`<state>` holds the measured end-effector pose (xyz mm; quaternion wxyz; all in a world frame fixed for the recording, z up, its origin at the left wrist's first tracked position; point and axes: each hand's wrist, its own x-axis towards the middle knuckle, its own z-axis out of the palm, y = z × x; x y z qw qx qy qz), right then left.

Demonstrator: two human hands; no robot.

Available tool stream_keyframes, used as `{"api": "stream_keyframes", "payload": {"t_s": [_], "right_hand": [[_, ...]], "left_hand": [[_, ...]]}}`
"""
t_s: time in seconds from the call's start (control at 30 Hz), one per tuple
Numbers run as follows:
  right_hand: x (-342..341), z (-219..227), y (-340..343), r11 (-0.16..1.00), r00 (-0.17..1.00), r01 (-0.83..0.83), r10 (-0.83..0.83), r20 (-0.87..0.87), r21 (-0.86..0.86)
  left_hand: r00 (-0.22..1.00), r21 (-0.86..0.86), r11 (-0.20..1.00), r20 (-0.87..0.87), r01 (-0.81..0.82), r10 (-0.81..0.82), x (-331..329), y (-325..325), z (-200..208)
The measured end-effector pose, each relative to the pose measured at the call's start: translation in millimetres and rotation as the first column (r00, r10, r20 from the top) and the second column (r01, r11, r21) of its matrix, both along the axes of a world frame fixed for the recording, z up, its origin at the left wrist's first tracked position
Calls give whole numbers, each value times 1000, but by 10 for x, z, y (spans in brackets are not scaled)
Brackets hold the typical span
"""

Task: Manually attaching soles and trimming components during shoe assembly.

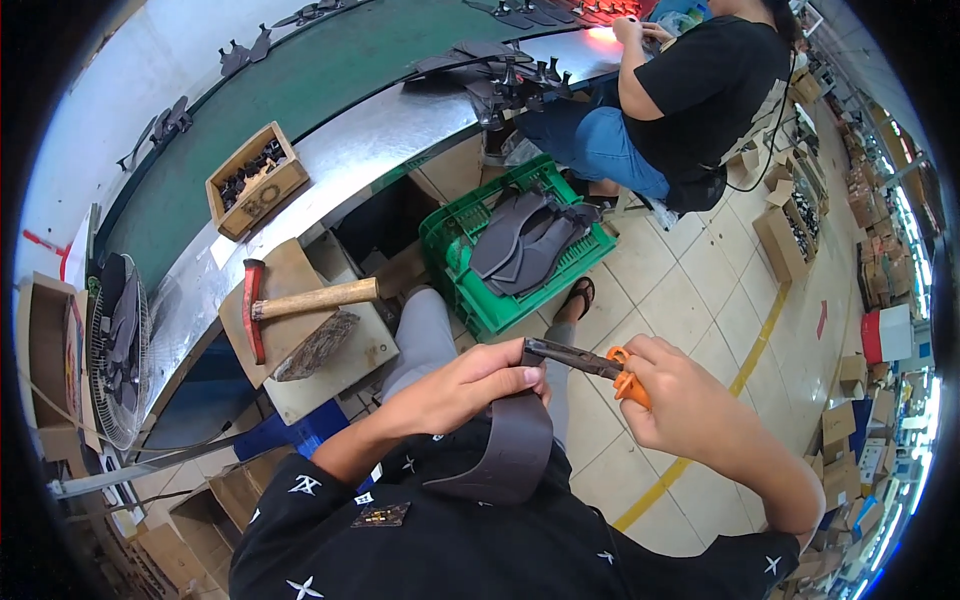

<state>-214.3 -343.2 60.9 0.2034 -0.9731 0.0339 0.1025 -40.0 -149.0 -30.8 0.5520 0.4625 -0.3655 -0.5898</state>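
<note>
My left hand (455, 388) grips a dark brown, curved shoe-sole piece (508, 455) in front of my chest; its lower end hangs toward my shirt. The fingers wrap round the upper part, with the thumb on top. In my right hand (675, 400) is a pair of pliers (575, 357) with orange handles. Their metal jaws reach left to the upper edge of the piece, beside my left fingertips. What exactly lies between the jaws is too small to make out.
A green crate (478, 318) holding dark sole pieces (535, 240) stands ahead. At left, a hammer (318, 298) lies on a small stand. A wooden box (285, 185) of small dark parts rests on the metal-edged bench (360, 130). A co-worker (715, 85) sits at far right.
</note>
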Motion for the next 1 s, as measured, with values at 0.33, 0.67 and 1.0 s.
{"api": "stream_keyframes", "payload": {"t_s": [0.33,0.67,1.0], "right_hand": [[92,24,-3,997,996,-63,61,70,34],[105,36,12,997,995,-69,67,79,25],[107,49,42,997,994,-78,78,71,-1]], "left_hand": [[994,-39,998,-106,-45,41,38,62,53],[983,-40,998,-180,-53,45,9,64,87],[987,-33,998,-154,-47,41,37,88,36]]}}
